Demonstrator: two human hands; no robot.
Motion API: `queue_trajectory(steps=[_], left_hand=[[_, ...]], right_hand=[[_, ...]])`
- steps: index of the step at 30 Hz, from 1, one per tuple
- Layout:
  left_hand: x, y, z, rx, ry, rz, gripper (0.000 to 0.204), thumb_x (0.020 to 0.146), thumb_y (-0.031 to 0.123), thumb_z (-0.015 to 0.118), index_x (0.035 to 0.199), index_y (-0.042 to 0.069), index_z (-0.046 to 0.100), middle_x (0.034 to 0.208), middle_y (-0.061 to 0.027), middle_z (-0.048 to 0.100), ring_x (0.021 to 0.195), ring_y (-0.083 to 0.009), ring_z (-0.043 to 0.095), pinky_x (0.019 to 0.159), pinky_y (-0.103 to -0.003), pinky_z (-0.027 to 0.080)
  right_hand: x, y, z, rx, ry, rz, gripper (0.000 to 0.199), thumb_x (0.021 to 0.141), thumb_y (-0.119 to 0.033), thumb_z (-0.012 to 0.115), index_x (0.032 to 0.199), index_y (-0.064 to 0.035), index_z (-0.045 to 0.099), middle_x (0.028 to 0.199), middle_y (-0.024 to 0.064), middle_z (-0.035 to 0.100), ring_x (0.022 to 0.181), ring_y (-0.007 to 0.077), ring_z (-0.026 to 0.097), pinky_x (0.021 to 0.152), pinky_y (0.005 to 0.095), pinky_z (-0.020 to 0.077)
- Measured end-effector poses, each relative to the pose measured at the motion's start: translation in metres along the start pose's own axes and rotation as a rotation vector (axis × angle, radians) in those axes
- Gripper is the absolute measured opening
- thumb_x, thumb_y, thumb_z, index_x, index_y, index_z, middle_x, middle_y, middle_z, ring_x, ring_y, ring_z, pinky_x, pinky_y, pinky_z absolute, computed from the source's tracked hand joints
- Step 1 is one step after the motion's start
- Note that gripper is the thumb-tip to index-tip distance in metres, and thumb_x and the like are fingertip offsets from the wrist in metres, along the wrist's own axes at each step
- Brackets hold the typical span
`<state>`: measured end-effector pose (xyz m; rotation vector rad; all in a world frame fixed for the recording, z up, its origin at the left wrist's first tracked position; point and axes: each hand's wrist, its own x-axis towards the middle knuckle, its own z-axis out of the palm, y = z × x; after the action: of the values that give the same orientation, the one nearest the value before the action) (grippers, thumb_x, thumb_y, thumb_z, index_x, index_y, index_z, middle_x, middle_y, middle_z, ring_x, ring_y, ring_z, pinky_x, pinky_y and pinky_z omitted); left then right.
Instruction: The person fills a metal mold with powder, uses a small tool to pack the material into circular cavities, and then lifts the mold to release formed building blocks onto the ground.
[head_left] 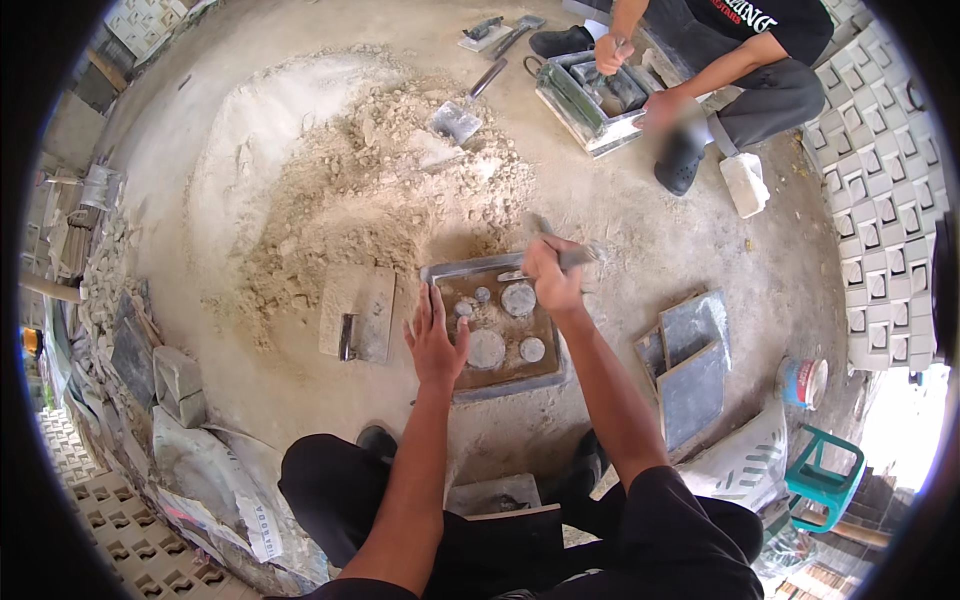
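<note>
A: Where is the frame (505,391), please, and what is inside it?

B: It lies on the floor (700,240), in front of the person and between the two forearms. It is rectangular and grey, and several round discs (487,349) of different sizes lie on its brown bottom.

A: What are the hands doing?

B: The left hand (436,345) has its fingers straight, not closed around anything; they seem to rest on the left wall. The thumb is just beside a small disc (463,310), but I cannot tell if they touch. The right hand (553,275) has its fingers closed around a tool (575,257), above the upper right corner. The tool is blurred, so I cannot say its kind.

A: What could go wrong from here, in your opinion?

B: If the thumb slides inward, it could push the small disc out of place, supposing that the discs are loose. If the tool slips, it might chip the wall or hit the nearby large disc (518,299). Too little pressure from the left hand could let the whole frame turn on the floor.

A: And the things around?

B: The powder heap (340,200) is close to the upper left corner, so crumbs could fall inside if somebody disturbs it. A board with a handle (375,310) lies to the left.
</note>
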<state>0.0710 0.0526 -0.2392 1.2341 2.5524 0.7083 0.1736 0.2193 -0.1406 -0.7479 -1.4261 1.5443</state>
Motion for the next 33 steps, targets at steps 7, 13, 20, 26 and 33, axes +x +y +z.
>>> queue_trajectory(steps=[7, 13, 20, 26, 33], left_hand=[[-0.005, -0.006, -0.004, 0.002, 0.018, 0.017, 0.071, 0.088, 0.036, 0.055, 0.148, 0.013, 0.026, 0.154, -0.0077, 0.023, 0.134, -0.0306, 0.035, 0.108, -0.054, 0.023], [-0.002, -0.003, 0.000, 0.010, 0.028, 0.028, 0.072, 0.087, 0.036, 0.055, 0.148, 0.013, 0.025, 0.154, -0.0077, 0.023, 0.133, -0.0305, 0.037, 0.108, -0.055, 0.024], [-0.001, -0.003, -0.002, -0.012, 0.020, 0.019, 0.072, 0.088, 0.036, 0.055, 0.149, 0.014, 0.024, 0.154, -0.0065, 0.023, 0.133, -0.0303, 0.036, 0.108, -0.054, 0.023], [-0.003, -0.008, -0.001, -0.009, 0.029, 0.012, 0.071, 0.088, 0.036, 0.054, 0.149, 0.015, 0.024, 0.154, -0.0067, 0.022, 0.133, -0.0301, 0.036, 0.109, -0.052, 0.022], [-0.002, -0.003, 0.000, 0.003, 0.006, 0.024, 0.071, 0.088, 0.036, 0.054, 0.149, 0.014, 0.023, 0.155, -0.0076, 0.022, 0.133, -0.0307, 0.036, 0.110, -0.052, 0.021]], right_hand=[[0.004, -0.055, 0.023, 0.163, -0.016, 0.006, 0.034, 0.090, -0.007, 0.046, 0.058, -0.0069, 0.037, 0.053, -0.0023, 0.034, 0.049, 0.0072, 0.030, 0.045, 0.0272, 0.0268], [-0.006, -0.027, 0.019, -0.095, -0.056, -0.111, 0.026, 0.087, -0.004, 0.049, 0.061, -0.0056, 0.043, 0.053, -0.0031, 0.036, 0.049, 0.0066, 0.034, 0.045, 0.0272, 0.0270], [0.000, 0.008, 0.009, 0.006, -0.085, 0.008, 0.028, 0.086, -0.002, 0.049, 0.059, -0.0056, 0.041, 0.052, -0.0051, 0.035, 0.051, 0.0047, 0.034, 0.044, 0.0268, 0.0251], [0.004, -0.053, 0.013, 0.150, -0.087, -0.048, 0.033, 0.088, -0.005, 0.045, 0.057, -0.0063, 0.037, 0.053, -0.0038, 0.034, 0.050, 0.0055, 0.031, 0.045, 0.0269, 0.0247], [0.002, 0.001, -0.013, 0.091, -0.066, -0.010, 0.034, 0.089, -0.006, 0.045, 0.057, -0.0072, 0.033, 0.053, -0.0043, 0.032, 0.050, 0.0060, 0.029, 0.045, 0.0274, 0.0228]])
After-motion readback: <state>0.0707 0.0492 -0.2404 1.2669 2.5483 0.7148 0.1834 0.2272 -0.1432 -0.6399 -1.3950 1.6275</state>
